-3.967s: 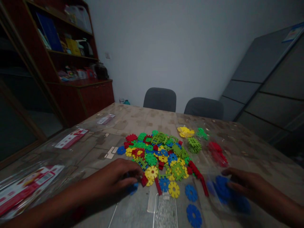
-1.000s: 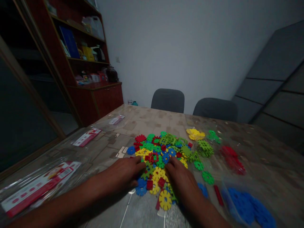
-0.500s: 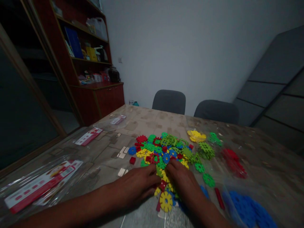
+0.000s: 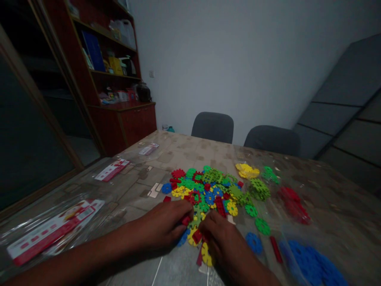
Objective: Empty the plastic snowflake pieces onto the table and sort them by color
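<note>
A heap of flat plastic snowflake pieces [image 4: 208,190] in red, yellow, green and blue lies in the middle of the table [image 4: 184,155]. My left hand [image 4: 163,224] rests at the heap's near edge, fingers curled around a small red piece [image 4: 186,220]. My right hand [image 4: 222,240] lies just right of it, fingers bent over red and yellow pieces [image 4: 205,250]. The two hands almost touch at their fingertips.
Sorted small piles sit to the right: yellow [image 4: 247,171], green [image 4: 258,188], red [image 4: 293,204], and blue pieces in a clear bag [image 4: 312,266]. Plastic packets [image 4: 53,228] lie on the left. Two grey chairs [image 4: 212,127] stand at the far side, a bookshelf [image 4: 110,71] at left.
Both hands have drawn back toward me from the heap, dragging a few pieces along. Earlier the right hand came over from the blue bag to the heap.
</note>
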The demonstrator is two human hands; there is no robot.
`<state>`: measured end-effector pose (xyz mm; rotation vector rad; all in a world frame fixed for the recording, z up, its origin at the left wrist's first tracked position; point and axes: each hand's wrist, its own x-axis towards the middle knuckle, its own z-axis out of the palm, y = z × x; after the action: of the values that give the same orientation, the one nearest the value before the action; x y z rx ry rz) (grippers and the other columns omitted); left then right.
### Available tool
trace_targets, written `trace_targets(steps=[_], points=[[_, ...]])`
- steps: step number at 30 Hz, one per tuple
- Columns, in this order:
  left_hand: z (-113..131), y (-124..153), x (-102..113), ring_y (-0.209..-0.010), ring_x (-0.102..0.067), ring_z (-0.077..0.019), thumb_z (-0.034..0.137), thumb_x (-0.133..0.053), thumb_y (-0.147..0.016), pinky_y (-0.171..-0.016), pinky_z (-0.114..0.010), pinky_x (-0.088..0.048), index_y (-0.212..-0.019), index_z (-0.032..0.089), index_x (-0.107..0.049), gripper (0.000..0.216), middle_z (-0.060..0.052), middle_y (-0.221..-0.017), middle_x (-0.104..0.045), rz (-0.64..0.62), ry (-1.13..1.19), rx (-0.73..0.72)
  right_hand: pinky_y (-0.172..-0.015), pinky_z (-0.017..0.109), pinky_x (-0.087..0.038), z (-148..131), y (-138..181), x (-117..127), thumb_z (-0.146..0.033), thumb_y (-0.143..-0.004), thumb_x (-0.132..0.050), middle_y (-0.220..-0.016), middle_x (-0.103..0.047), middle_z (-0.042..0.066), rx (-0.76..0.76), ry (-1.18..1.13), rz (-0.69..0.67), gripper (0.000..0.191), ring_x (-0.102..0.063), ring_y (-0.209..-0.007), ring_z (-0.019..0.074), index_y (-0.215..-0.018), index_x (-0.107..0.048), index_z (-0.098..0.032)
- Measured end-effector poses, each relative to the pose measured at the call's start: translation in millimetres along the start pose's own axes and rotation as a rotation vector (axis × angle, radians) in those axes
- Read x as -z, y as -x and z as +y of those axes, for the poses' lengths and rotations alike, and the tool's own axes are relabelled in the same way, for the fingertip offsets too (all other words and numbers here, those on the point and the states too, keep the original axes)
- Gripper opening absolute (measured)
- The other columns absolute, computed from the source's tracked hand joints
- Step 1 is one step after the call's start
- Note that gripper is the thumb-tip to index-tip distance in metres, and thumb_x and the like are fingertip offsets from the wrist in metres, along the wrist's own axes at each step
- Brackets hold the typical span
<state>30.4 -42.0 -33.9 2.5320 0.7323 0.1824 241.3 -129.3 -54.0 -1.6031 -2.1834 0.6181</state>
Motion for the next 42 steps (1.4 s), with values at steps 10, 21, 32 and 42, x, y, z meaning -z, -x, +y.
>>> trace_targets(steps=[10, 21, 32, 42], points=[[-2.9, -0.7, 3.2, -0.083, -0.057, -0.0199, 0.02, -0.058, -0.087, -0.073, -0.03, -0.042, -0.088, 0.022, -0.052, 0.006, -0.001, -0.091, -0.061, -0.026, 0.112, 0.099, -0.085, 0.027, -0.047, -11.0, 0.9, -12.2, -0.011, -0.09, -0.056, -0.111, -0.063, 0.005, -0.006, 0.02, -0.034, 0.02, -0.062, -0.098, 0.0188, -0.104, -0.063, -0.023], [5.9, -3.6, -37.2, -0.101, -0.062, -0.0211, 0.017, -0.063, -0.091, -0.089, -0.028, -0.049, -0.102, 0.024, -0.058, 0.013, -0.005, -0.115, -0.063, -0.141, 0.275, -0.312, -0.076, 0.036, -0.046, 43.5, -4.9, 4.0, -0.017, -0.091, -0.045, -0.095, -0.065, 0.011, -0.145, 0.084, 0.456, 0.016, -0.061, -0.083, 0.0243, -0.097, -0.06, -0.018], [11.8, -0.1, -57.0, -0.102, -0.056, -0.0205, 0.009, -0.074, -0.08, -0.083, -0.028, -0.046, -0.095, 0.022, -0.05, 0.031, -0.004, -0.123, -0.051, -0.142, 0.241, -0.156, -0.069, 0.033, -0.046, 50.8, -13.5, -5.9, -0.03, -0.09, -0.043, -0.084, -0.067, 0.008, -0.129, -0.102, 0.459, 0.018, -0.061, -0.075, 0.0225, -0.088, -0.058, -0.021], [13.0, -2.0, -30.3, -0.09, -0.05, -0.017, 0.005, -0.069, -0.074, -0.077, -0.026, -0.042, -0.086, 0.022, -0.045, 0.032, 0.0, -0.101, -0.051, -0.021, 0.275, -0.088, -0.047, 0.023, -0.041, 30.9, -11.7, 12.1, -0.054, -0.088, -0.055, -0.07, -0.064, -0.001, -0.256, -0.833, 0.337, 0.034, -0.056, -0.051, 0.0127, -0.094, -0.055, -0.021]])
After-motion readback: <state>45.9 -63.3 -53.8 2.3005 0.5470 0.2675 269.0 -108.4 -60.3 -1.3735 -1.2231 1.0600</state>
